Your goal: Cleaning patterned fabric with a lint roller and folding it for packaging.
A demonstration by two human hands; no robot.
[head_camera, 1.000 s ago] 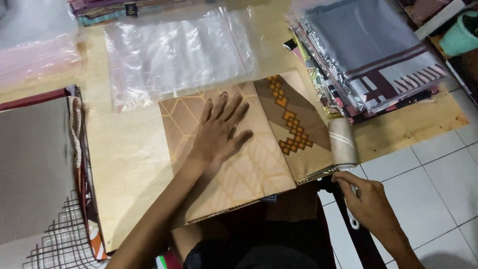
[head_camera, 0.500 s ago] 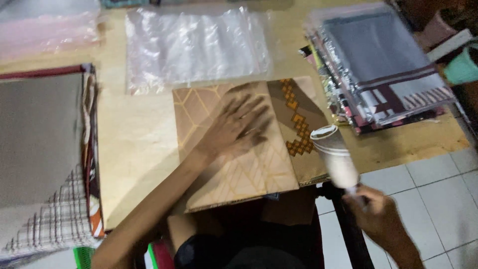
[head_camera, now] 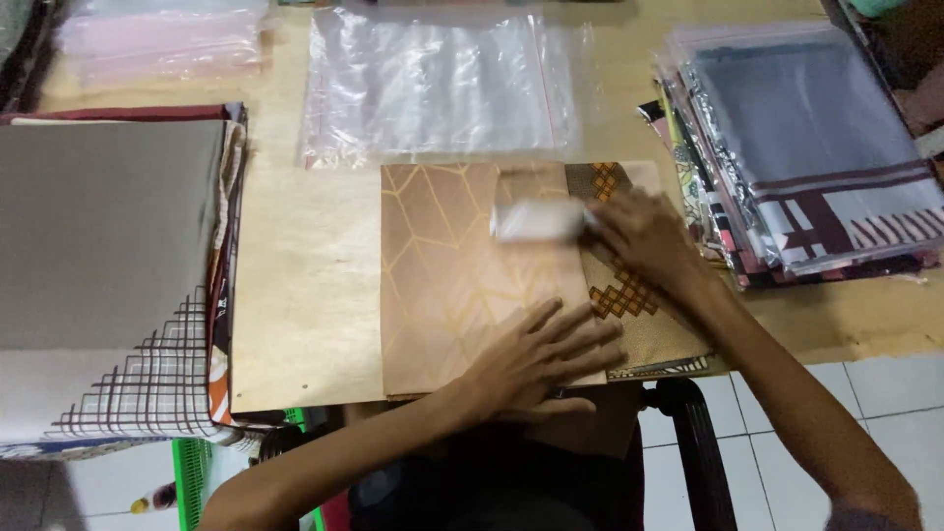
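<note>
The left hand (head_camera: pixel 546 359) lay flat with its fingers spread, pressing down the near edge of a folded tan cloth (head_camera: pixel 462 275) with a pale line pattern. The cloth sat on the worktop (head_camera: pixel 305 285), directly under both hands, its near edge at the worktop's front edge. The right hand (head_camera: pixel 639 236) was curled around one end of a small white roll (head_camera: pixel 539 220), holding it against the cloth's far half; the roll was blurred, so what kind of roll it was could not be told.

Just under the right hand ran the cloth's darker border with orange diamonds (head_camera: pixel 629 295). If the left hand had eased its pressure, the folded layers could likely have slid toward the front edge and come out of square. The roll, gripped only at one end, might have tilted and dragged the top layer into a wrinkle.

Beyond the hands lay clear plastic bags (head_camera: pixel 433 88), light enough to shift if brushed. To the right of the right hand, a leaning stack of bagged fabrics (head_camera: pixel 806 157) sat close enough for an elbow to knock. A grey folded pile (head_camera: pixel 108 246) lay well to the left.
</note>
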